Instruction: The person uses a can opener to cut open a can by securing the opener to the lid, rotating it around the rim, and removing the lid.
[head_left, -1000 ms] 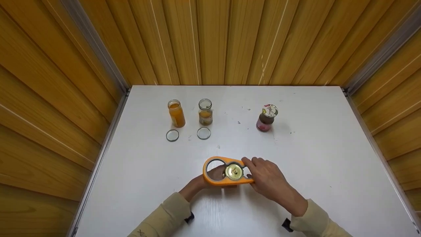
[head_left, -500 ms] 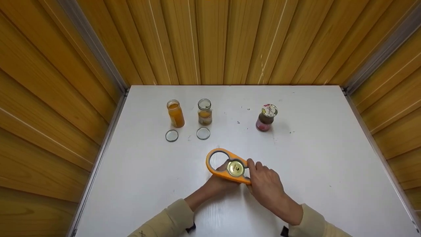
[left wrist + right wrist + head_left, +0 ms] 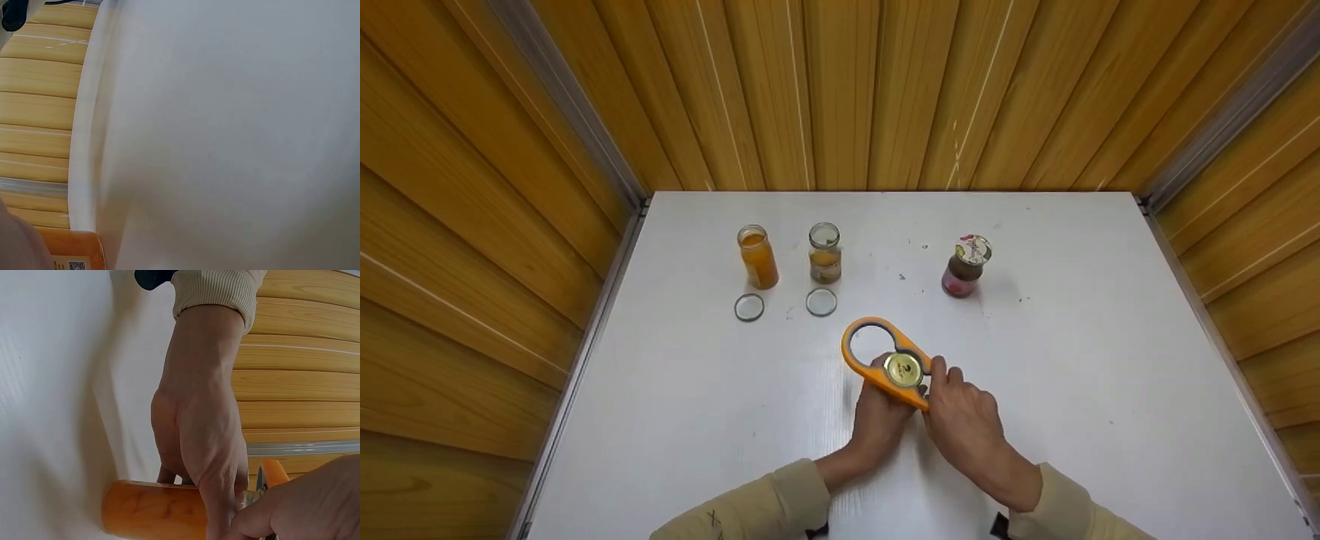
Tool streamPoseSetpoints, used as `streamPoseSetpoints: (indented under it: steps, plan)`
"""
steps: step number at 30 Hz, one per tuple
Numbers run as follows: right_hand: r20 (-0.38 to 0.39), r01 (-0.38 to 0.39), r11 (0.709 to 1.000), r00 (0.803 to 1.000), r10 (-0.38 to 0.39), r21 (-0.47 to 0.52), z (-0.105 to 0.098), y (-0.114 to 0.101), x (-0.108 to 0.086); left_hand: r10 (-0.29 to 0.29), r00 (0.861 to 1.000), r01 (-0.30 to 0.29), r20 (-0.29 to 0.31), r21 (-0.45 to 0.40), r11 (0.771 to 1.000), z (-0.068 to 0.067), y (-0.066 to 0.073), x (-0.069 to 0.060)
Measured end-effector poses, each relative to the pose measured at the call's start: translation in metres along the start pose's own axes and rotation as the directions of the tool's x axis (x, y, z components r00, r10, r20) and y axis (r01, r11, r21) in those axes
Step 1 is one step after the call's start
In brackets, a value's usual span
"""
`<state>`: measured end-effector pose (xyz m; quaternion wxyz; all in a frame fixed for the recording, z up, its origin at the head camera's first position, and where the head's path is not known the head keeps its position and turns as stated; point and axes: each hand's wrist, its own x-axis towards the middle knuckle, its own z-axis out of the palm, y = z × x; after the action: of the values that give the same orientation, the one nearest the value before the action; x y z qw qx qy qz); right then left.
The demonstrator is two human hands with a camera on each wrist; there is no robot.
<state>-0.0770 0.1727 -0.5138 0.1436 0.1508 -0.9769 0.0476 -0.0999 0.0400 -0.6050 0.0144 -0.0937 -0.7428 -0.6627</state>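
An orange jar opener (image 3: 862, 362) with grey-lined openings lies around a gold lid (image 3: 903, 370) in the head view. My right hand (image 3: 966, 424) grips the opener's narrow right end. Just below the opener, my left hand (image 3: 877, 427) is wrapped around a glass jar. In the right wrist view that jar (image 3: 154, 509) shows orange contents, with the left hand's (image 3: 197, 422) fingers round its upper part. The right hand (image 3: 315, 506) is at the lower right there. The left wrist view catches only a corner of the jar (image 3: 73, 247), with a printed label. The jar's neck is mostly hidden.
At the back left stand two lidless jars, one full of orange contents (image 3: 760, 262) and one partly filled (image 3: 826, 262). Their loose lids (image 3: 749, 307) lie in front. A lidded dark jar (image 3: 961, 274) stands at the back right. Wood-look walls (image 3: 840, 97) enclose the white table (image 3: 1072, 360).
The opener's wide end has swung up and to the right, turning clockwise around the lid. My left hand has moved right with the jar, and both hands have stayed holding.
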Motion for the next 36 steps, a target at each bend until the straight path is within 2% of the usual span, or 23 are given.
streamPoseSetpoints:
  steps: [4,8,12,18,22,25,32,36]
  plan:
    - [-0.018,-0.015,1.000,1.000,0.015,-0.006,0.001,-0.002,-0.002,-0.008,0.998,0.013,-0.065,0.075,0.997,0.008,0.002,-0.003]
    - [-0.010,-0.031,0.999,0.999,0.031,-0.009,0.002,-0.003,-0.003,-0.008,0.995,0.026,-0.103,0.176,0.984,0.011,0.003,-0.007]
    - [-0.018,-0.037,0.999,0.999,0.037,-0.031,0.005,-0.005,-0.004,-0.003,0.994,0.026,-0.113,0.208,0.978,0.012,0.004,-0.009]
    - [-0.087,-0.050,0.997,0.995,0.045,-0.060,0.008,-0.006,-0.005,0.002,0.994,0.023,-0.106,0.234,0.972,0.014,0.004,-0.009]
    - [-0.064,-0.064,0.997,0.996,0.061,-0.041,0.006,-0.008,-0.004,0.014,0.994,0.015,-0.110,0.258,0.966,0.014,0.006,-0.007]
    - [-0.027,-0.076,0.997,0.997,0.075,-0.030,0.004,-0.008,-0.003,0.023,0.995,0.003,-0.100,0.257,0.966,0.013,0.007,-0.006]
    - [-0.073,-0.056,0.996,0.996,0.051,-0.076,0.007,-0.006,-0.003,0.010,1.000,-0.007,-0.023,0.136,0.991,0.004,0.005,0.001]
    - [-0.054,-0.045,0.996,0.998,0.041,-0.083,0.008,-0.003,-0.003,0.007,1.000,-0.007,0.003,0.118,0.993,-0.001,0.004,0.004]
